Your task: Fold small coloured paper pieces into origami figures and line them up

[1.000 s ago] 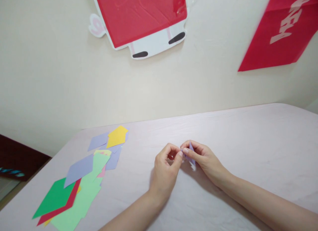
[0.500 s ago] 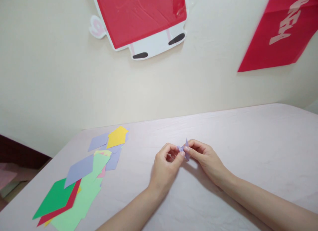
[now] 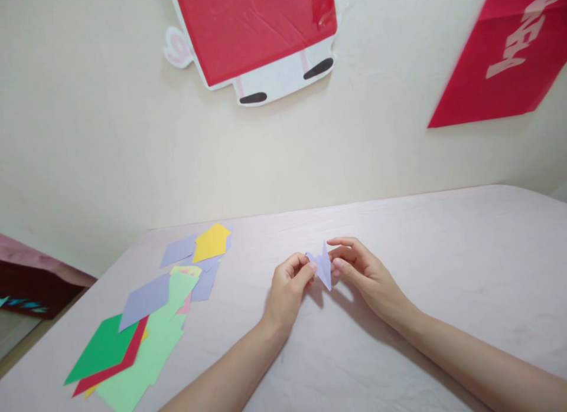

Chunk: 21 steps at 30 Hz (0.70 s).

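A small folded lavender paper piece (image 3: 322,267) is held just above the pale pink table (image 3: 443,252), near its middle. My left hand (image 3: 287,291) pinches its left tip between thumb and forefinger. My right hand (image 3: 362,275) is beside its right edge, fingers loosely curled, thumb and fingertips touching the paper. Both forearms reach in from the lower edge of the view.
A spread of coloured paper sheets (image 3: 146,317) lies on the table's left part: green, light green, red, lavender and a yellow one (image 3: 211,242). Red paper decorations (image 3: 257,34) hang on the cream wall behind. The table edge runs down the left side.
The folded paper has turned and spread out between my hands, showing a wider pointed shape. My right fingers have loosened and my hands have drifted slightly up and apart.
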Motion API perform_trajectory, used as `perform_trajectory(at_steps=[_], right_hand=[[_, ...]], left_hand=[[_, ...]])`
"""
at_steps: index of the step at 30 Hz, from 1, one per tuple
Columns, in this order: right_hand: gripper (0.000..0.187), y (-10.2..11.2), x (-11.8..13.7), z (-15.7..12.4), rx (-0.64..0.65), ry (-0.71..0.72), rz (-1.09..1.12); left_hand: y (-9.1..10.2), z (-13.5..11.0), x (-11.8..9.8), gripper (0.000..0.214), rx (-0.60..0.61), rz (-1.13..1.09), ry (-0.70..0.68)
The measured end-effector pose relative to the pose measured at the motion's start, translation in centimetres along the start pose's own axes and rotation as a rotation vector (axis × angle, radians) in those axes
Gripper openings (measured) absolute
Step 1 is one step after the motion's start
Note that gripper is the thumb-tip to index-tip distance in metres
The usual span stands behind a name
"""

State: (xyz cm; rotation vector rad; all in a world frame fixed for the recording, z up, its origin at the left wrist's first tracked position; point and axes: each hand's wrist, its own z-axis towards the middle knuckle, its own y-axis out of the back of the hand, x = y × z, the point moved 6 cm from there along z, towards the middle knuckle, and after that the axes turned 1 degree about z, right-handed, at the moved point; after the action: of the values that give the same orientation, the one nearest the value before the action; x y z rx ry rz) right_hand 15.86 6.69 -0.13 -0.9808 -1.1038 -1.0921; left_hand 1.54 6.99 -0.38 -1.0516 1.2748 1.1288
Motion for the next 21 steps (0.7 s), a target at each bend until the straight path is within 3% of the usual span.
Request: perform_trajectory(at_steps=[4, 8, 11, 16, 21], right_hand=[[0.014, -0.3, 1.2, -0.4, 0.039, 0.158, -0.187], [0.01, -0.7, 2.0, -0.4, 0.068, 0.199, -0.271], [0.008, -0.4, 1.3, -0.2, 0.047, 0.124, -0.21], [0.024, 0.3, -0.6, 0.1, -0.014, -0.053, -0.028], [0.028, 0.5, -0.9, 0.2, -0.044, -0.083, 0.025]], left_hand=[[0.2, 0.2, 0.3, 0.024, 0.0, -0.016, 0.027], [0.2, 0.2, 0.4, 0.023, 0.002, -0.012, 0.03], [0.2, 0.1, 0.3, 0.022, 0.005, 0.0, 0.021], [-0.1, -0.2, -0.2, 0.023, 0.038, 0.025, -0.007], [-0.5, -0.4, 0.1, 0.021, 0.021, 0.063, -0.011]])
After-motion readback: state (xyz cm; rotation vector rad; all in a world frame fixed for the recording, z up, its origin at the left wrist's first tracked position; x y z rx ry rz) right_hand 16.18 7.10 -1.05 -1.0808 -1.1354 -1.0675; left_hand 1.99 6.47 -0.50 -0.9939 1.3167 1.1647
